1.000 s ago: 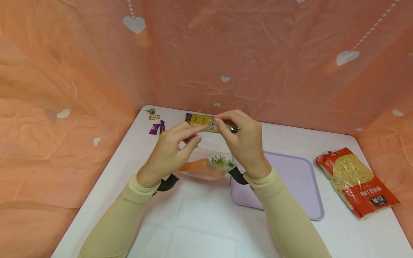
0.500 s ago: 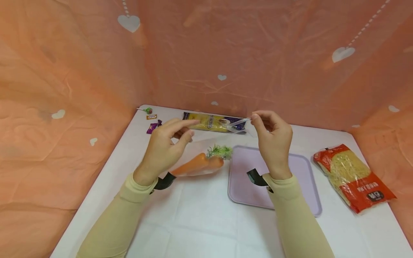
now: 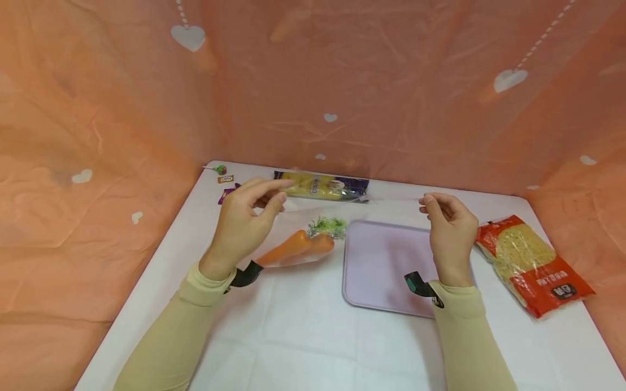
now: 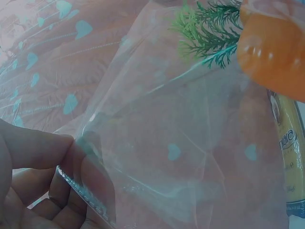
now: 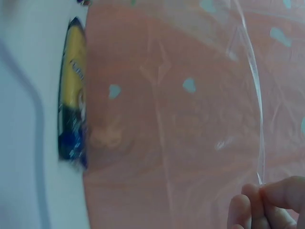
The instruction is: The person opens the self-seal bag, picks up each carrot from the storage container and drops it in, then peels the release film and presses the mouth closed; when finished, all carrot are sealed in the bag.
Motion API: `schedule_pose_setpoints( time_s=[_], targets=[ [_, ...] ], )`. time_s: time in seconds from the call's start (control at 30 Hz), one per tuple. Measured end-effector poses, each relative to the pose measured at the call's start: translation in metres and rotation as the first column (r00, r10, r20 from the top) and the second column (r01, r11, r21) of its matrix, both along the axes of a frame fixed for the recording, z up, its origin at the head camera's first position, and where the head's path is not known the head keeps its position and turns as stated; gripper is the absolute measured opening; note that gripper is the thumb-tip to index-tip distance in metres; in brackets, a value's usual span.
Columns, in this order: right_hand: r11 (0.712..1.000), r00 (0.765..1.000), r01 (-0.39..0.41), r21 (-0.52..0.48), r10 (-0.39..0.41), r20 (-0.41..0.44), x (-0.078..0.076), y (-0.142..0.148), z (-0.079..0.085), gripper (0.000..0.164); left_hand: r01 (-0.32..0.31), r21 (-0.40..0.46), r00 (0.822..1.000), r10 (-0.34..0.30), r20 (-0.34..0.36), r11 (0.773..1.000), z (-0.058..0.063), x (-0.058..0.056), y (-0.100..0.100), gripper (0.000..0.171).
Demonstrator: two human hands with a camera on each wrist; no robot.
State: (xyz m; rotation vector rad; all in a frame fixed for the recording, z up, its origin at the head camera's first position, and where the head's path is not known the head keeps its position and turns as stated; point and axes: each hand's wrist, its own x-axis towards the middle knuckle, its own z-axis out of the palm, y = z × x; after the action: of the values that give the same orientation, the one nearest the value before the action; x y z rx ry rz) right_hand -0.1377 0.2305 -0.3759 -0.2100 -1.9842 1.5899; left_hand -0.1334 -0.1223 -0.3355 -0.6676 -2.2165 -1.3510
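My left hand [image 3: 244,228] pinches a corner of a clear plastic bag [image 4: 190,124] between thumb and finger. Two orange carrots [image 3: 293,245] lie inside it, with feathery green tops [image 3: 329,226] toward the right. Off to the right, above the lilac tray, my right hand [image 3: 452,233] pinches the end of a thin clear plastic strip [image 5: 259,114]. From those fingertips the strip stretches leftward to the bag in the head view. In the left wrist view the bag hangs loosely, its edge shiny near my fingertips.
The lilac tray [image 3: 381,260] lies on the white table below my right hand. Farther right is a red bag of noodles [image 3: 533,266]. A yellow and blue pasta packet [image 3: 318,186] lies at the back. Several sweets, one a lollipop [image 3: 220,170], sit back left.
My right hand has moved rightward, away from the left, drawing the clear strip out into a long line. My left hand stays on the bag and has shifted slightly left.
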Motion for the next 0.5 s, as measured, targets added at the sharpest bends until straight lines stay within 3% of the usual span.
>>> schedule_pose_setpoints(
  time_s=[0.2, 0.4, 0.5],
  targets=[
    [0.998, 0.993, 0.061, -0.019, -0.059, 0.099, 0.004, 0.024, -0.016, 0.023, -0.009, 0.015, 1.0, 0.009, 0.0, 1.0, -0.002, 0.001, -0.002, 0.027],
    [0.988, 0.979, 0.109, -0.105, -0.088, 0.186, 0.008, 0.046, -0.025, 0.026, -0.015, 0.014, 1.0, 0.015, -0.018, 1.0, -0.003, -0.001, 0.0, 0.024],
    [0.988, 0.964, 0.126, -0.087, -0.102, 0.244, 0.011, 0.056, -0.03, 0.028, -0.018, 0.012, 1.0, 0.018, -0.018, 1.0, -0.003, -0.001, 0.001, 0.023]
  ],
)
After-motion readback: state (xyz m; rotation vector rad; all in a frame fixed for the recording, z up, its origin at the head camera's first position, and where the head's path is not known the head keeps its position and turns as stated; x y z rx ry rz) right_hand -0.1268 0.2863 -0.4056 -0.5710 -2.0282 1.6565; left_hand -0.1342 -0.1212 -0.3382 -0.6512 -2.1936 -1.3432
